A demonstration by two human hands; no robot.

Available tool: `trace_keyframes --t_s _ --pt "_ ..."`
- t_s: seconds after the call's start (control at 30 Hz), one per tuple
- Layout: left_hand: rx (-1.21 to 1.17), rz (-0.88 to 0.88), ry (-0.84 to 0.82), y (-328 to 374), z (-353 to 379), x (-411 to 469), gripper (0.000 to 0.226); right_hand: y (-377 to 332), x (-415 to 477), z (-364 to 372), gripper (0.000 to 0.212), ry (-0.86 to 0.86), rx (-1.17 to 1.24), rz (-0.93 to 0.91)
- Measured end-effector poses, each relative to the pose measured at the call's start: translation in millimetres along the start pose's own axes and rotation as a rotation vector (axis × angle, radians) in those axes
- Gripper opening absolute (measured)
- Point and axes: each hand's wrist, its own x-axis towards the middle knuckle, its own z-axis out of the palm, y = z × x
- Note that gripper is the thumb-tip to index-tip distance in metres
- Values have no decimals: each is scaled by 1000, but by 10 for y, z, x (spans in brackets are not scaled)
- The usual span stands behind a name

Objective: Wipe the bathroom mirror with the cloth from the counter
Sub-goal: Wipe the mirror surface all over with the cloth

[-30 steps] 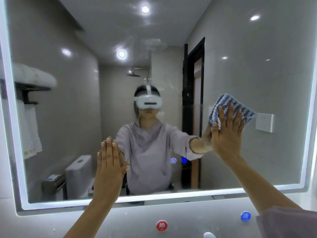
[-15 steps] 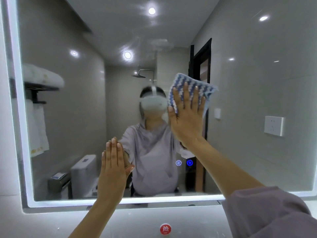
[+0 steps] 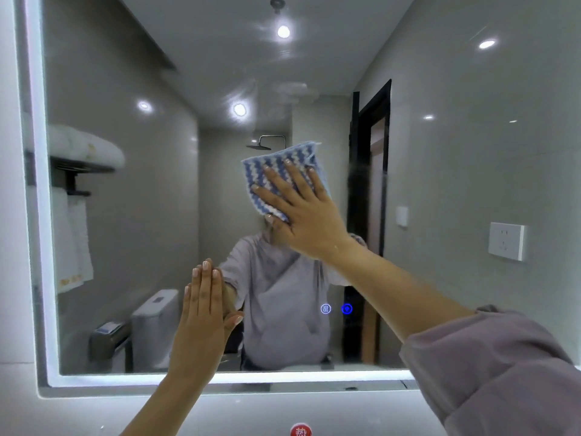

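Within the last second the right hand (image 3: 306, 212) has swept the striped cloth (image 3: 276, 171) from the right side of the mirror (image 3: 141, 234) to its centre, fingers spread flat on it; the left part probably remains. The left hand (image 3: 204, 313) braces on the glass, fingers straight and together. The lit-edged mirror reflects grey tiles and a towel rack (image 3: 81, 158)

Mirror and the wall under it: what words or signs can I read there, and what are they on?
"热": white character on the red round button, on the wall below the mirror; the picture's edge cuts off its lower part.
Three wavy lines: the white glowing icon on the mirror glass.
Beside it, the blue glowing icon: too blurred to read.
Yellow marks on the reflected towel: too blurred to read.
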Motion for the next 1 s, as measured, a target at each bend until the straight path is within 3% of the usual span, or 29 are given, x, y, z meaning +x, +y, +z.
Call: trace_keyframes --t_s 0.2,0.4,0.63,0.87,1.0 --pt "21 20 31 -36 43 -13 81 612 -171 -62 57 -4 -37 263" --pt "8 43 26 -54 -56 -35 83 895 -371 -117 58 26 111 554" --pt "112 156 109 -129 -191 160 75 917 -401 -78 59 22 71 533" --pt "36 166 217 -121 -300 686 94 911 -405 -79 60 28 77 522" --pt "44 181 191 -147 -297 864 97 916 -404 -75 61 40 68 519"
